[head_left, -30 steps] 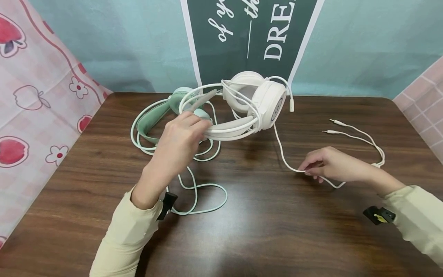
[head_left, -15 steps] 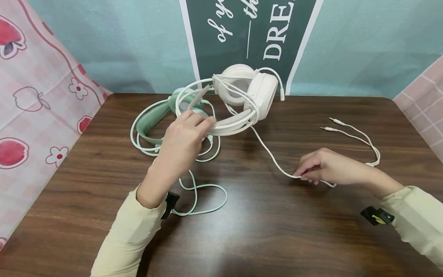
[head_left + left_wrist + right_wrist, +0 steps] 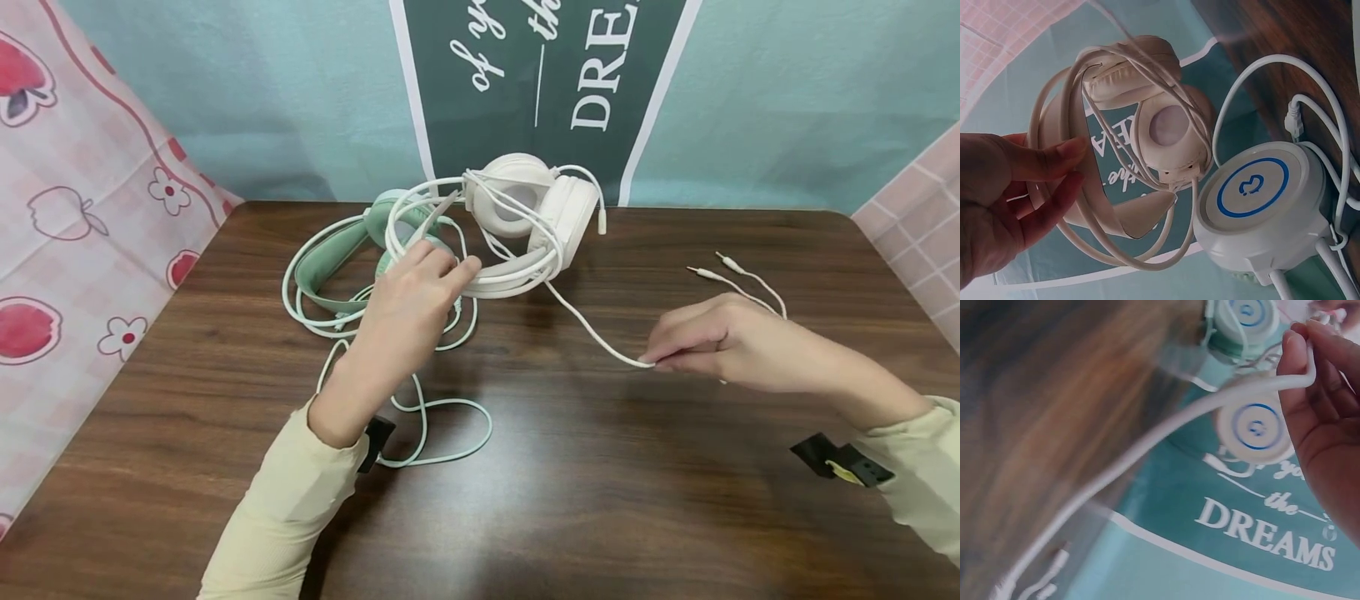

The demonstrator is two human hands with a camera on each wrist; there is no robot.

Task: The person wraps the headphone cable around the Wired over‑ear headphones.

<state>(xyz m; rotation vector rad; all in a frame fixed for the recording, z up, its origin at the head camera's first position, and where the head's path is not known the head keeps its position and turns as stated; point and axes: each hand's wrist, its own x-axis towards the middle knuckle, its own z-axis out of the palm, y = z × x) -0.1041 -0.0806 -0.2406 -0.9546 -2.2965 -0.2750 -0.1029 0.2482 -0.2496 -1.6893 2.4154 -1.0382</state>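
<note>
My left hand [image 3: 416,296] grips the headband of a white headset [image 3: 566,212], holding it up off the table at the back. Loops of its own cable are wound about the headband and earcups, as the left wrist view shows, with the headband [image 3: 1072,125] between thumb and fingers. A short microphone arm [image 3: 602,218] hangs from one earcup. My right hand [image 3: 720,342] pinches the headset's white cable [image 3: 592,333] between thumb and fingertips, to the right of the headset. In the right wrist view the cable [image 3: 1147,440] runs away from the pinch toward its plugs.
A green headset [image 3: 322,267] with a coiled pale cable lies on the brown table [image 3: 570,500] behind my left hand. Its cable loop [image 3: 450,454] spreads toward the front. Two white plugs [image 3: 712,275] lie at the right rear. A blue-green cloth with a printed banner [image 3: 525,92] hangs behind.
The white headset has shifted left and turned a little. My right hand still pinches the cable and has risen slightly at the end, and the plugs have slid a little across the table.
</note>
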